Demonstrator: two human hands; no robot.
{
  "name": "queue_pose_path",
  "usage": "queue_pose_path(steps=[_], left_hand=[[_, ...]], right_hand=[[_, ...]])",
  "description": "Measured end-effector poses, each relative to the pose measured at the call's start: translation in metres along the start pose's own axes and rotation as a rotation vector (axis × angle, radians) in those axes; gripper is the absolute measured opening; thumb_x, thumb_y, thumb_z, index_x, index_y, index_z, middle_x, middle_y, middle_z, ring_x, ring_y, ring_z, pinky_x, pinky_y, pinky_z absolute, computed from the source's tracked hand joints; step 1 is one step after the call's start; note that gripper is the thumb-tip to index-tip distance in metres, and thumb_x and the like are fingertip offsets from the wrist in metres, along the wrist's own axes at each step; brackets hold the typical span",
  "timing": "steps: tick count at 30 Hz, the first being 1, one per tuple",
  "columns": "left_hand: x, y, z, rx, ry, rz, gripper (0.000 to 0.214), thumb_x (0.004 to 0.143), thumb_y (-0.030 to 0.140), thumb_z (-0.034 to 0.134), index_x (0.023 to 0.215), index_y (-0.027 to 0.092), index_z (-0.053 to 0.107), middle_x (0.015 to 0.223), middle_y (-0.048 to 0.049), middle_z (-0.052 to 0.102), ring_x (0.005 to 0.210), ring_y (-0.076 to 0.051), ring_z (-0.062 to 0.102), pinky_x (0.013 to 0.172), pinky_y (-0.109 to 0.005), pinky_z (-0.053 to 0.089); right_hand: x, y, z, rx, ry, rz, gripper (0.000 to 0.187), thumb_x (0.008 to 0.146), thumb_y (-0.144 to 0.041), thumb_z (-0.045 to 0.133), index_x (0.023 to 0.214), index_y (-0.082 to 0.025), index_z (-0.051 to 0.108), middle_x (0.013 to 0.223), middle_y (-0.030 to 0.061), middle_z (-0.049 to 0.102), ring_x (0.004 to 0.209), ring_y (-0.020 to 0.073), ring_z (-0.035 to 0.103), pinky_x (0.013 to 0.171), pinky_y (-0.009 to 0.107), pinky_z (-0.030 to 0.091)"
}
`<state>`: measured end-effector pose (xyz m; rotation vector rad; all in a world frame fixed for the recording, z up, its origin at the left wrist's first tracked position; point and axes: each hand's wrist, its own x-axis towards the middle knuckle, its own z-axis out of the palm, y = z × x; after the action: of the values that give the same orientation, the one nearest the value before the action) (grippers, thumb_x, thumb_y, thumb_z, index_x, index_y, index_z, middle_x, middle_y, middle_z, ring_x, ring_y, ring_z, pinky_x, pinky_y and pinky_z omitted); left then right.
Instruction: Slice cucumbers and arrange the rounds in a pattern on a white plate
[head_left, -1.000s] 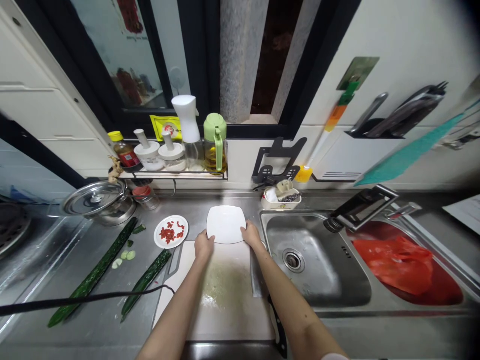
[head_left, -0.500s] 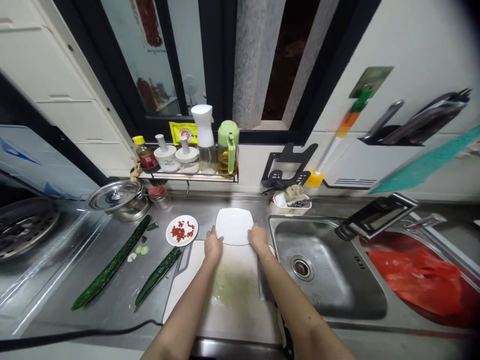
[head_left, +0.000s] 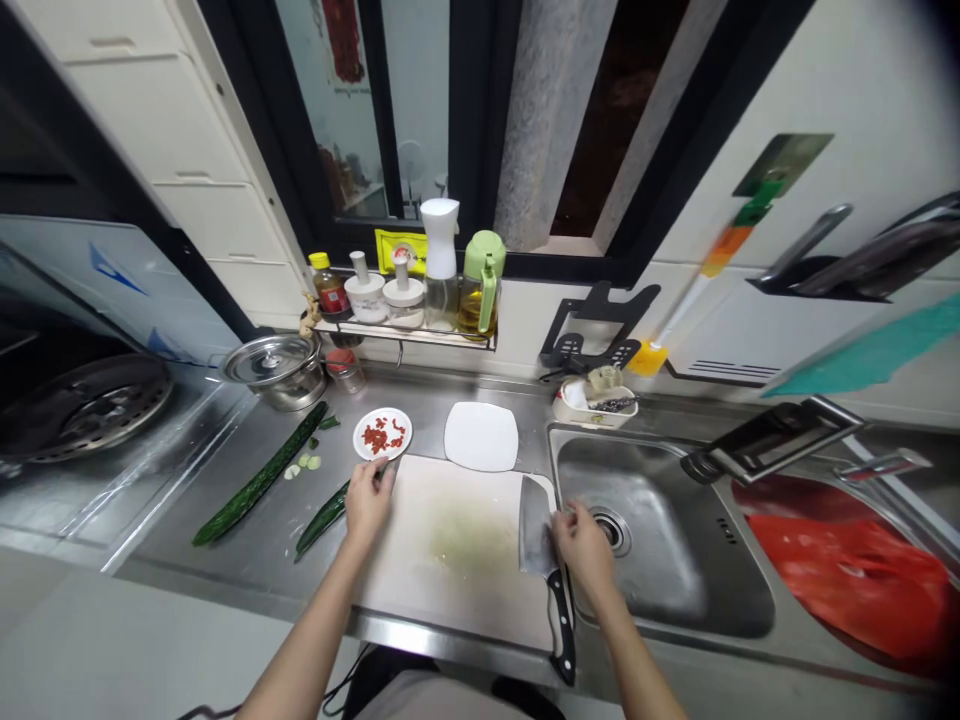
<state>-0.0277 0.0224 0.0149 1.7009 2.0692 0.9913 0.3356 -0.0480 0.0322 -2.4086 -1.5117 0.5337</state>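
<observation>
Left hand [head_left: 367,500] on cutting board [head_left: 457,540] far-left corner, fingers curled, grip unclear; short cucumber [head_left: 324,518] just beside. Right hand [head_left: 581,545] half-open, holding nothing, fingertips at cleaver [head_left: 536,525] lying along board's right edge, next to sink [head_left: 660,590].

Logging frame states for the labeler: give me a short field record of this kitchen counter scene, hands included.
left hand: on cutting board left corner, beside short cucumber
right hand: at cleaver blade, handle not gripped
cleaver: flat on board's right edge
behind board: white square plate, chilli dish
right of board: sink
</observation>
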Motion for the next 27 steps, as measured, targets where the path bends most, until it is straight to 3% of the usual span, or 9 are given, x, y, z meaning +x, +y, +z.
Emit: queue_pose_path(steps=[6, 10, 15, 19, 23, 27], left_hand=[[-0.001, -0.047, -0.041, 0.232, -0.069, -0.054, 0.037, 0.087, 0.036, 0.05, 0.118, 0.021, 0.061, 0.109, -0.0104, 0.059, 0.096, -0.023, 0.059, 0.085, -0.036, 0.046], [0.001, -0.054, -0.053, 0.38, -0.198, -0.109, 0.05, 0.082, 0.043, 0.058, 0.126, 0.022, 0.055, 0.119, -0.0126, 0.057, 0.111, -0.03, 0.054, 0.088, -0.04, 0.043], [0.001, -0.058, -0.054, 0.437, -0.321, -0.087, 0.06, 0.077, 0.043, 0.065, 0.131, 0.023, 0.049, 0.124, -0.0126, 0.057, 0.115, -0.031, 0.052, 0.09, -0.041, 0.042], [0.004, -0.065, -0.05, 0.407, -0.324, -0.055, 0.052, 0.078, 0.033, 0.064, 0.128, 0.021, 0.052, 0.12, -0.0124, 0.06, 0.114, -0.03, 0.054, 0.09, -0.038, 0.042], [0.007, -0.07, -0.054, 0.304, -0.318, -0.022, 0.045, 0.077, 0.026, 0.062, 0.122, 0.019, 0.058, 0.115, -0.0122, 0.063, 0.111, -0.03, 0.056, 0.092, -0.038, 0.042], [0.009, -0.067, -0.064, 0.002, -0.316, -0.029, 0.048, 0.073, 0.031, 0.067, 0.118, 0.018, 0.062, 0.113, -0.01, 0.066, 0.109, -0.028, 0.058, 0.095, -0.039, 0.043]], right_hand=[[-0.041, 0.028, 0.003, -0.035, -0.085, 0.017, 0.039, 0.089, -0.042, 0.04, 0.114, -0.017, 0.056, 0.086, 0.0063, 0.068, 0.079, 0.0215, 0.064, 0.065, 0.028, 0.038], [-0.051, 0.026, 0.006, -0.08, -0.147, 0.019, 0.035, 0.087, -0.045, 0.041, 0.106, -0.019, 0.056, 0.081, 0.0048, 0.067, 0.079, 0.0222, 0.065, 0.063, 0.028, 0.038], [-0.057, 0.02, 0.01, -0.105, -0.221, 0.017, 0.042, 0.086, -0.048, 0.043, 0.113, -0.017, 0.052, 0.085, 0.0062, 0.067, 0.083, 0.0233, 0.066, 0.065, 0.029, 0.039], [-0.062, 0.012, 0.007, -0.126, -0.287, 0.023, 0.051, 0.083, -0.051, 0.048, 0.121, -0.017, 0.049, 0.097, 0.0088, 0.068, 0.094, 0.0262, 0.064, 0.069, 0.031, 0.04], [-0.066, 0.002, 0.004, -0.181, -0.283, 0.024, 0.051, 0.084, -0.041, 0.051, 0.127, -0.014, 0.046, 0.105, 0.0124, 0.067, 0.1, 0.0271, 0.063, 0.073, 0.03, 0.04], [-0.065, -0.001, 0.007, -0.22, -0.259, 0.021, 0.047, 0.085, -0.032, 0.051, 0.127, -0.011, 0.047, 0.103, 0.0139, 0.068, 0.098, 0.0253, 0.064, 0.072, 0.029, 0.039]])
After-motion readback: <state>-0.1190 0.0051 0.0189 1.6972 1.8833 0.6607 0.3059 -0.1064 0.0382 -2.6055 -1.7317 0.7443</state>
